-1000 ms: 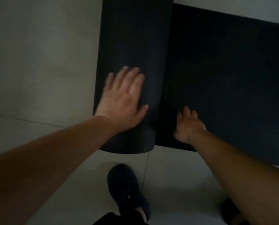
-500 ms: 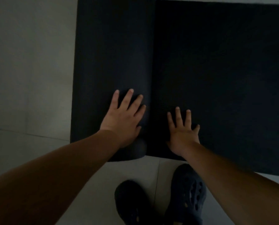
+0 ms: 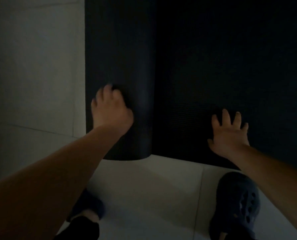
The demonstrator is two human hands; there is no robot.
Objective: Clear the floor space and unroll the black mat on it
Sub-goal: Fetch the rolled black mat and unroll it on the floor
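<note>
left hand (image 3: 112, 110) fingers curled on black mat (image 3: 230, 66) roll | right hand (image 3: 229, 134) fingers spread flat

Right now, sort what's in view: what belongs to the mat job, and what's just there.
Part of the job:
- rolled part of the mat
- flat part of the mat
- left hand, on the roll
- right hand, pressing the flat part
- floor

Just there:
- shoe

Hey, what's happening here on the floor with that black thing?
A person is unrolling a black mat on a tiled floor. The left hand presses on the rolled part, while the right hand lies flat with fingers spread on the flat part. Much of the mat is laid out; a thick roll remains.
</note>
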